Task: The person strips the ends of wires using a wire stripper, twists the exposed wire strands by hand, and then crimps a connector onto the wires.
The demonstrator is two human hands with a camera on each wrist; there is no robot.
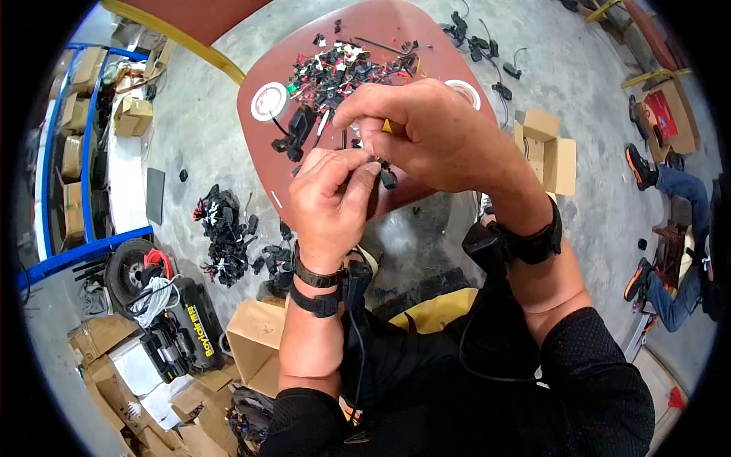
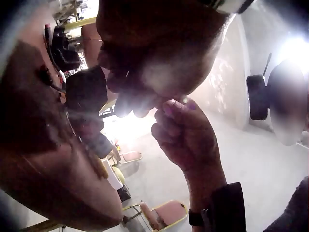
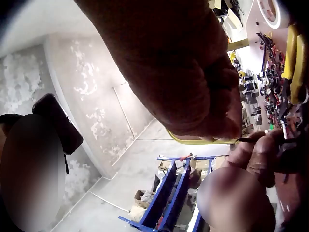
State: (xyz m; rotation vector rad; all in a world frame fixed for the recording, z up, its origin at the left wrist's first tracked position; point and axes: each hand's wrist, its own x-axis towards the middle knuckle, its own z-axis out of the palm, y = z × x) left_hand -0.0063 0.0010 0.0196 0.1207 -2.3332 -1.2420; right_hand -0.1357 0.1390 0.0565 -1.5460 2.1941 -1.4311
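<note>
My left hand [image 1: 327, 194] and right hand [image 1: 422, 133] meet fingertip to fingertip over the round reddish table [image 1: 263, 164]. The left thumb and forefinger pinch a thin black wire [image 3: 247, 139], which spans the small gap to the right fingertips in the right wrist view. Those right fingers are curled in and pinch its other end, largely hidden by the hand. Just below the fingertips, a small black part [image 1: 388, 178] shows in the head view. Near the left knuckles lies a bulkier black part [image 1: 297, 129] with a cable. Yellow tool handles [image 3: 291, 63] appear beside the hands.
A heap of small black, red and white parts [image 1: 335, 72] covers the table's far side, near a white-rimmed roll [image 1: 269, 101]. Black parts [image 1: 225, 236] lie piled on the floor at left. An open carton [image 1: 544, 152] stands at right, an air compressor [image 1: 186, 327] at lower left.
</note>
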